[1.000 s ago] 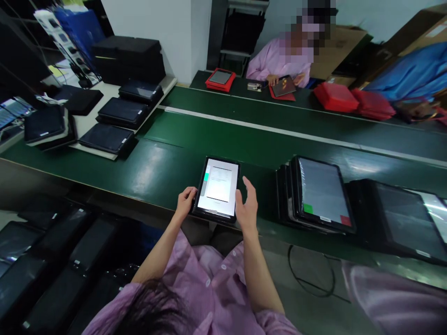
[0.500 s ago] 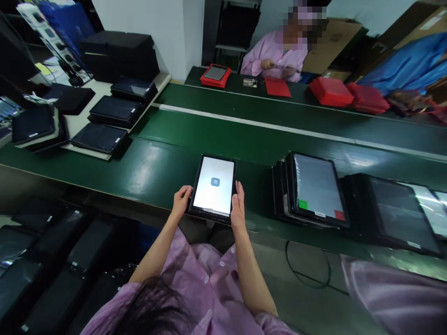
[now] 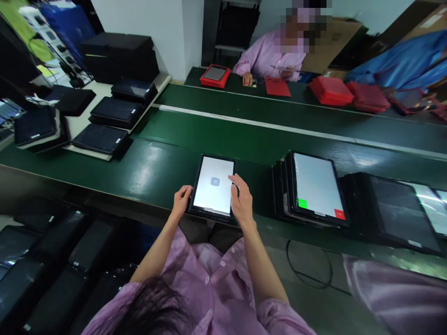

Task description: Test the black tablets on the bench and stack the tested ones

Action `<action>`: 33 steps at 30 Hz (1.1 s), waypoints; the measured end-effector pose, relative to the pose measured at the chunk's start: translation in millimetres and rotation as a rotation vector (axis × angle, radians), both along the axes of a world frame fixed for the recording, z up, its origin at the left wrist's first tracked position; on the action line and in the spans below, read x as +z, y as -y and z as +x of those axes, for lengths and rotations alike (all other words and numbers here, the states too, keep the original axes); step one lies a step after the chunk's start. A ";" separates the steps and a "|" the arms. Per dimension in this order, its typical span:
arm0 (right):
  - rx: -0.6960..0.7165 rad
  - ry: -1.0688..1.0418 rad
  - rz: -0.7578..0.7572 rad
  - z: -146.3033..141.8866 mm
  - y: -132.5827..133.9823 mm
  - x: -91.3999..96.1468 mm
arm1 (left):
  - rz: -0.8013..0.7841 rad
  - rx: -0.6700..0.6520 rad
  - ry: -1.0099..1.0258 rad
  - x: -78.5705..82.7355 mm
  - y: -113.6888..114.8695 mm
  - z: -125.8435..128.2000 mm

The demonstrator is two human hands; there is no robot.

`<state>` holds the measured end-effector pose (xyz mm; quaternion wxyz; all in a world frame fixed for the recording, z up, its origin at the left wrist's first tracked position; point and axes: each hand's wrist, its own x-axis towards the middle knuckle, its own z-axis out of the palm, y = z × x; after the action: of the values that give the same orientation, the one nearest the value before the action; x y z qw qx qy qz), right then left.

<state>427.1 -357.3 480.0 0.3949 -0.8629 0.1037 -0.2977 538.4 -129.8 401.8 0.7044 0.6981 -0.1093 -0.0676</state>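
A tablet in a black frame lies at the near edge of the green bench, its white screen lit with a small grey-blue icon in the middle. My left hand grips its left edge, fingers curled around the side. Over the right edge is my right hand, fingers apart, the fingertips at the screen's right margin. Whether those fingertips touch the glass I cannot tell. To the right stands a stack of tablets; the top tablet has a lit pale screen with a green and a red square.
More tablets lie at the far right. Black tablets rest on a pale board at left, and several fill the space below left. Across the bench, a co-worker sits near red sleeves.
My right hand has shifted from the tablet's right side to over its edge, fingers spreading. The icon has faded. The right-hand stack's top screen is brighter. The co-worker's hand has reached down to the bench.
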 end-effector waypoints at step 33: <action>0.193 -0.009 -0.370 9.4 -17.9 11.5 | -0.033 0.067 -0.114 11.7 11.9 8.2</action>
<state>436.6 -339.4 491.5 0.2558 -0.9280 -0.0342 -0.2688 546.6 -141.7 413.5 0.7227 0.6847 -0.0466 -0.0818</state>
